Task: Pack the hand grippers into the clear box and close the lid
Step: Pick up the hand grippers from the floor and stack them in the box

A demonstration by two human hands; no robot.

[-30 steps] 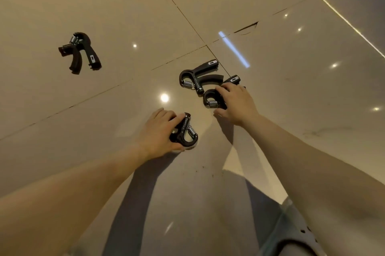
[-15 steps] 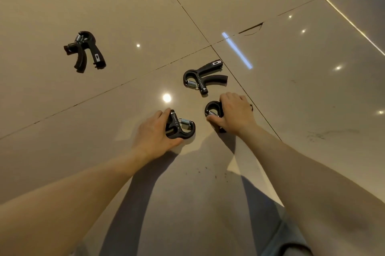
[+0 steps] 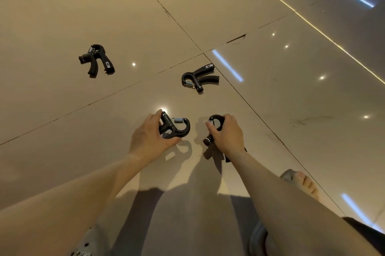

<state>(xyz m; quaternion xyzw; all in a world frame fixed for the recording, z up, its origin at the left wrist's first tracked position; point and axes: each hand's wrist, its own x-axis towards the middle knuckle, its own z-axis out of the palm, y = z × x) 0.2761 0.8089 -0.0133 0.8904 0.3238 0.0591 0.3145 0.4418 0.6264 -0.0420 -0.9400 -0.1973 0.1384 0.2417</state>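
Observation:
Several black hand grippers with steel springs are in view on a glossy beige tiled floor. My left hand (image 3: 149, 138) holds one hand gripper (image 3: 177, 127) lifted just off the floor, its shadow below it. My right hand (image 3: 228, 136) is closed on a second hand gripper (image 3: 215, 121), whose handles are hidden under my palm. A third hand gripper (image 3: 199, 78) lies on the floor beyond my hands. A fourth hand gripper (image 3: 96, 59) lies far off to the left. No clear box is visible.
The floor tiles (image 3: 291, 89) have dark grout lines and a chipped joint (image 3: 237, 40). My right foot in a grey sandal (image 3: 302, 182) stands at the lower right; the other grey sandal (image 3: 87, 243) shows at the bottom edge.
Both hands have lifted their hand grippers off the floor and drawn them back toward me. The view has pulled up and away from the floor.

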